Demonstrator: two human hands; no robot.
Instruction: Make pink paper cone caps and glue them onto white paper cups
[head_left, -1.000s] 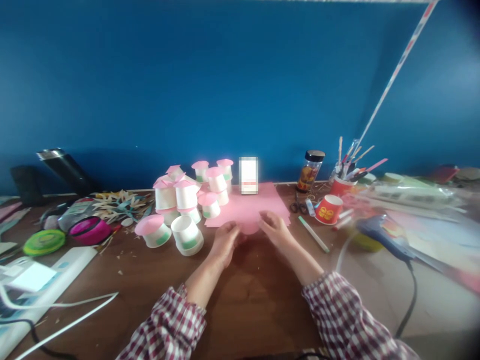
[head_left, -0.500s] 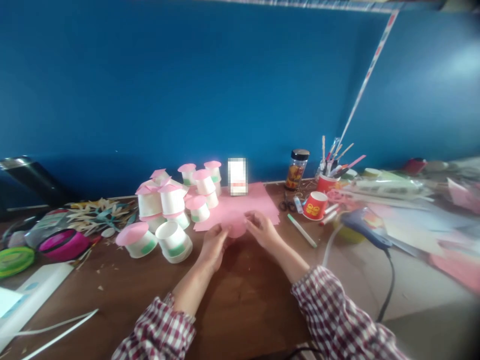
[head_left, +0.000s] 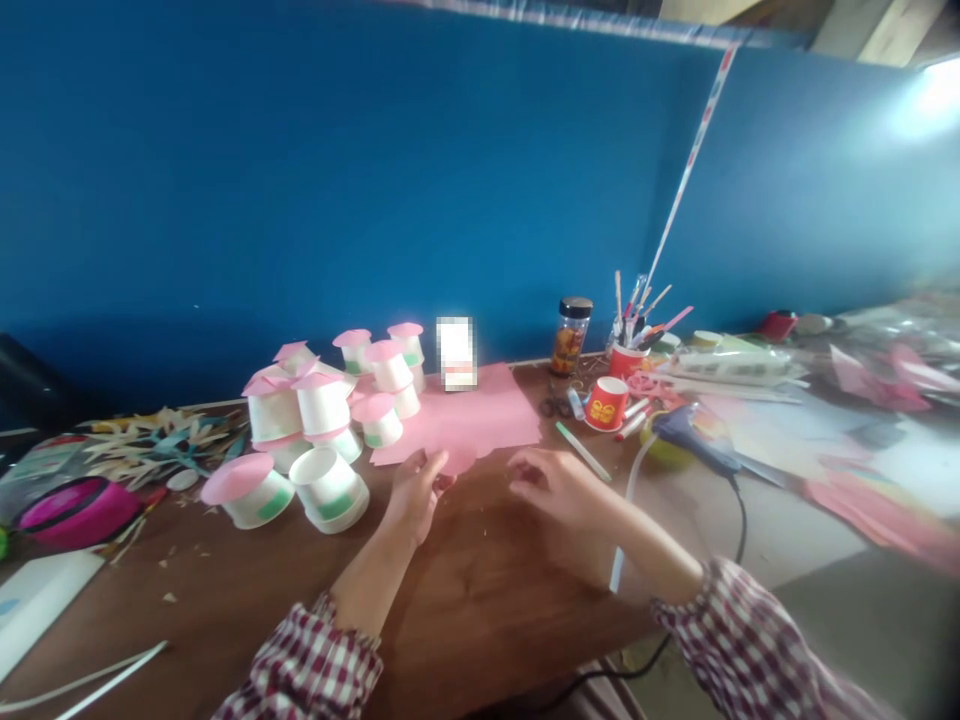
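Observation:
My left hand pinches a pink paper disc between thumb and fingers, just in front of the pink paper sheets. Apart from it, to the right, my right hand hovers over the table with bent fingers and a gap between them; nothing shows in its grasp. Left of my left hand stand white paper cups with a green patch and no pink top. Beside them a tilted cup carries a pink paper disc top. Behind stand several stacked cups with pink paper tops.
A hot glue gun with a cord lies on the right. Nearer are a green-tipped marker, a red paper cup, scissors and a black-lidded jar. A pink-and-black round object lies at left.
My right hand has let go of the pink disc and moved right. My left hand keeps the disc. The whole view has shifted, so the table things appear further left.

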